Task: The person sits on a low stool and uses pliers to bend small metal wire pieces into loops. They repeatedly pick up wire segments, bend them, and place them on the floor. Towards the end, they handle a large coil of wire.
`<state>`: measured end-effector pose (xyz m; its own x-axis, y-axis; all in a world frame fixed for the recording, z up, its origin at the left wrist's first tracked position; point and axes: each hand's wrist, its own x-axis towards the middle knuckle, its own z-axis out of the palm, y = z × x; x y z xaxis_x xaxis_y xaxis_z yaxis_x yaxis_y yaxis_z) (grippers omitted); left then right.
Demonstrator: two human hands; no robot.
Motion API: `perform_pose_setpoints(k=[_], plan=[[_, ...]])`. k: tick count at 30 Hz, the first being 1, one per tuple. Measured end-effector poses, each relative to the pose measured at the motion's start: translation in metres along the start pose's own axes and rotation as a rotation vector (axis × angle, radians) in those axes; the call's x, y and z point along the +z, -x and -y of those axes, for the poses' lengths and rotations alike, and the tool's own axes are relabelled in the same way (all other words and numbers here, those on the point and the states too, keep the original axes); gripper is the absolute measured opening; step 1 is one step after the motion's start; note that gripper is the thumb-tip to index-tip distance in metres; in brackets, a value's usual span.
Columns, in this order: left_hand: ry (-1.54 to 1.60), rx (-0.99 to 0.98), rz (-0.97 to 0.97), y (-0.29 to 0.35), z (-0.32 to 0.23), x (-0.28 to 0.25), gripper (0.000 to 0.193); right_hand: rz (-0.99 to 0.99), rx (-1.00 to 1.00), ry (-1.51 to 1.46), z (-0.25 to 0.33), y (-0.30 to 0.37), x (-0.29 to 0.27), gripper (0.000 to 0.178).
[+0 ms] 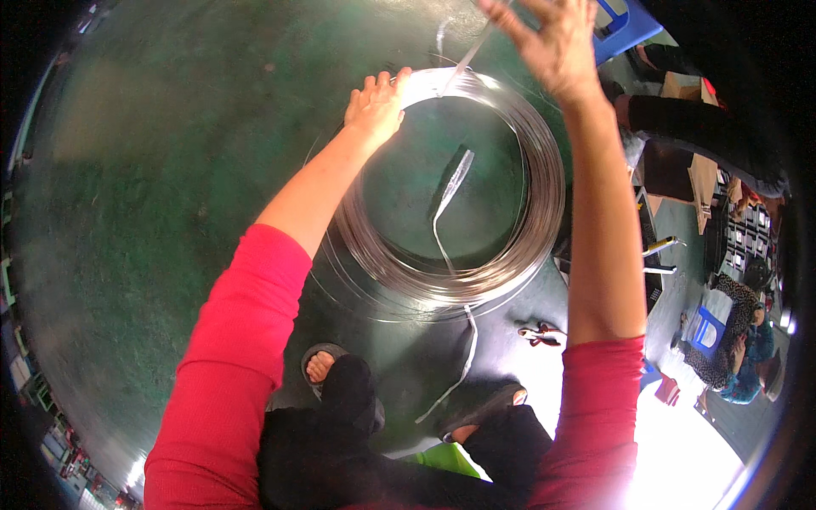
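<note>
A large coil of silvery metal wire (540,187) lies on the floor in front of me. My left hand (376,106) is closed on its far left rim, fingers over the wire. From the coil's far side a whitish plastic strip (466,64) rises to my right hand (557,47), which seems to pinch it; the fingertips are partly cut off by the top edge. A second strip (455,183) lies across the coil's near side, one end inside the ring and its other tail (470,344) toward my feet.
Pliers (541,334) lie on the green floor right of the coil. A blue plastic stool (625,34) stands at the far right. Along the right side are a dark crate (650,246), cardboard and a person (752,340). My sandalled feet flank the near strip tail. Loose wire loops stick out at the coil's left.
</note>
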<state>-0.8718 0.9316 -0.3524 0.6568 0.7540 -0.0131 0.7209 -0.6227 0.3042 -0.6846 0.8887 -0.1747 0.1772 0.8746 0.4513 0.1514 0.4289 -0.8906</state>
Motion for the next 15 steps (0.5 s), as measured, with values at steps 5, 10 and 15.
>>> perform_pose_setpoints(k=[5, 10, 15], plan=[[-0.031, -0.001, 0.023, -0.004, -0.001, -0.003, 0.077, 0.371, 0.275, 1.655, 0.007, -0.031, -0.084, 0.048], [-0.063, -0.017, 0.120, -0.005, -0.003, -0.013, 0.085, 0.680, 1.111, 1.493, -0.017, 0.046, -0.130, 0.035], [-0.050, -0.080, 0.186, -0.004, 0.001, -0.034, 0.087, 0.618, 1.049, 1.386, -0.006, 0.153, -0.128, 0.040]])
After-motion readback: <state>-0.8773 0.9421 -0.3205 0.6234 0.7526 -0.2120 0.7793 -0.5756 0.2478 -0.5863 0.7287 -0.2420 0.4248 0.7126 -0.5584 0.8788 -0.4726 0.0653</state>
